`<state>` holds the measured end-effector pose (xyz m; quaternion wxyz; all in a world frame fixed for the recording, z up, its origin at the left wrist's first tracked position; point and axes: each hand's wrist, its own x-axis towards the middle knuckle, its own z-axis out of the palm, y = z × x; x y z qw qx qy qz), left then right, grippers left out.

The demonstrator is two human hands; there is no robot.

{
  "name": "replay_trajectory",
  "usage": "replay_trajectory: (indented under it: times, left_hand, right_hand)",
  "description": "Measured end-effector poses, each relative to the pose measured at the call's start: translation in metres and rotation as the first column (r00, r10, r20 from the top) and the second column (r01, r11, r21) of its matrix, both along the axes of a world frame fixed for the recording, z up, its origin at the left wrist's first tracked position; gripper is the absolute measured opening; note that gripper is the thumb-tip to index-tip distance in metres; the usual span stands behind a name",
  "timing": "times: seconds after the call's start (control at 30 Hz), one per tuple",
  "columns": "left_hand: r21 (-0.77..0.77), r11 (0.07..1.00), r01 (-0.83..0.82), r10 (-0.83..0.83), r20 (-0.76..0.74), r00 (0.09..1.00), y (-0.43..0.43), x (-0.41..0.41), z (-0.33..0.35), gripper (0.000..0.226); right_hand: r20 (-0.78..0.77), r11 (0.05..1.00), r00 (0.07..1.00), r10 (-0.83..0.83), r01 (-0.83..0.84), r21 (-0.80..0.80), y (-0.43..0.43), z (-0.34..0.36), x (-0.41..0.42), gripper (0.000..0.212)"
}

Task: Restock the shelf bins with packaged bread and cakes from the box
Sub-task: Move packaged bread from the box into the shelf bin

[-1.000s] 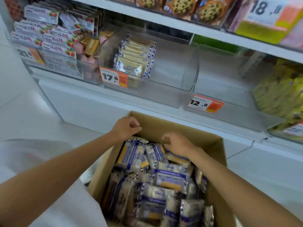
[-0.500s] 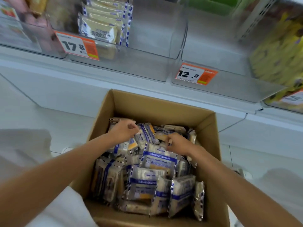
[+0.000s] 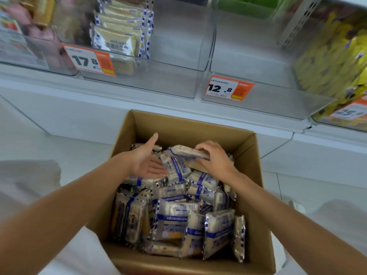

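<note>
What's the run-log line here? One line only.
stage: pick | left hand: open, over box | right hand: grips bread pack

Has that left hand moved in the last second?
Yes. The left hand was fisted at the cardboard box's far-left rim; it now lies open further inside, against the packets.

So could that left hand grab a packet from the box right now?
Probably yes. The left hand is open and inside the open box, fingers by the packets, nothing covering them. The right hand holds one packet beside it.
</note>
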<state>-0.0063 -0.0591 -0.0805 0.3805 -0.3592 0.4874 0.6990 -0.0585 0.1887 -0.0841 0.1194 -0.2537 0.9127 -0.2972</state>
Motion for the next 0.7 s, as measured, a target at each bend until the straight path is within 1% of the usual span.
replay_trajectory:
  times: [0.03, 0.07, 0.1, 0.13, 0.17, 0.2, 0.27, 0.3, 0.4, 0.43, 0.5, 0.53, 0.6, 0.63, 0.67, 0.7]
  left_hand:
    - [0.095, 0.994, -0.059, 0.061, -0.019, 0.998, 0.005, -0.005, 0.004, 0.079]
    - [0.114, 0.987, -0.112, 0.12, -0.065, 0.991, 0.009, -0.011, 0.003, 0.065]
    - [0.081, 0.986, -0.147, 0.157, -0.124, 0.98, 0.015, -0.016, 0.003, 0.05]
    - [-0.003, 0.987, -0.159, 0.156, -0.19, 0.969, 0.017, -0.02, 0.002, 0.042]
    - [-0.084, 0.983, -0.165, 0.14, -0.246, 0.959, 0.019, -0.02, 0.002, 0.041]
    - [-0.148, 0.975, -0.165, 0.118, -0.285, 0.951, 0.017, -0.02, 0.0, 0.041]
    - [-0.211, 0.964, -0.162, 0.091, -0.314, 0.945, 0.007, -0.016, -0.005, 0.036]
    - [-0.214, 0.964, -0.16, 0.085, -0.323, 0.942, 0.002, -0.013, -0.006, 0.032]
    - [-0.221, 0.958, -0.185, 0.093, -0.372, 0.924, -0.007, -0.005, -0.003, 0.019]
    - [-0.219, 0.953, -0.21, 0.112, -0.388, 0.915, -0.01, -0.003, -0.004, 0.018]
    - [-0.214, 0.948, -0.234, 0.129, -0.413, 0.902, -0.017, 0.0, -0.007, 0.02]
    - [-0.223, 0.947, -0.23, 0.121, -0.418, 0.901, -0.02, 0.002, -0.01, 0.023]
    - [-0.241, 0.941, -0.236, 0.113, -0.434, 0.894, -0.025, 0.004, -0.014, 0.028]
    - [-0.26, 0.932, -0.253, 0.114, -0.452, 0.885, -0.025, 0.004, -0.013, 0.028]
    - [-0.283, 0.92, -0.27, 0.108, -0.479, 0.871, -0.025, 0.004, -0.011, 0.028]
    - [-0.312, 0.907, -0.283, 0.091, -0.51, 0.855, -0.025, 0.002, -0.009, 0.029]
  right_hand:
    - [-0.003, 0.998, 0.999, 0.044, -0.044, -0.039, -0.003, 0.009, 0.0, 0.027]
    - [0.052, 0.995, 0.995, 0.08, -0.077, -0.056, -0.004, 0.013, -0.001, 0.029]
    - [0.144, 0.995, 0.985, 0.092, -0.084, -0.06, -0.005, 0.018, -0.002, 0.032]
    - [0.237, 0.996, 0.969, 0.071, -0.057, -0.066, -0.003, 0.021, -0.005, 0.037]
    - [0.31, 0.998, 0.95, 0.018, 0.004, -0.07, 0.0, 0.023, -0.008, 0.042]
    - [0.343, 0.995, 0.938, -0.055, 0.078, -0.056, 0.006, 0.021, -0.012, 0.047]
    - [0.318, 0.985, 0.932, -0.173, 0.166, 0.048, 0.018, 0.007, -0.02, 0.052]
    - [0.292, 0.98, 0.938, -0.188, 0.158, 0.123, 0.021, -0.002, -0.022, 0.052]
    - [0.281, 0.936, 0.953, -0.113, 0.007, 0.352, 0.018, -0.042, -0.02, 0.052]
    - [0.276, 0.904, 0.958, -0.075, -0.051, 0.424, 0.016, -0.056, -0.019, 0.054]
    - [0.202, 0.827, 0.979, 0.006, -0.118, 0.55, 0.015, -0.08, -0.017, 0.05]
    - [0.14, 0.804, 0.99, 0.027, -0.104, 0.586, 0.015, -0.087, -0.019, 0.044]
    - [0.031, 0.789, 0.999, 0.019, -0.034, 0.614, 0.013, -0.087, -0.025, 0.03]
    - [0.0, 0.8, 1.0, 0.01, -0.008, 0.6, 0.011, -0.078, -0.028, 0.024]
    - [0.001, 0.826, 1.0, -0.009, 0.007, 0.564, 0.011, -0.068, -0.032, 0.022]
    - [0.043, 0.871, 0.998, -0.037, 0.011, 0.491, 0.01, -0.052, -0.036, 0.02]
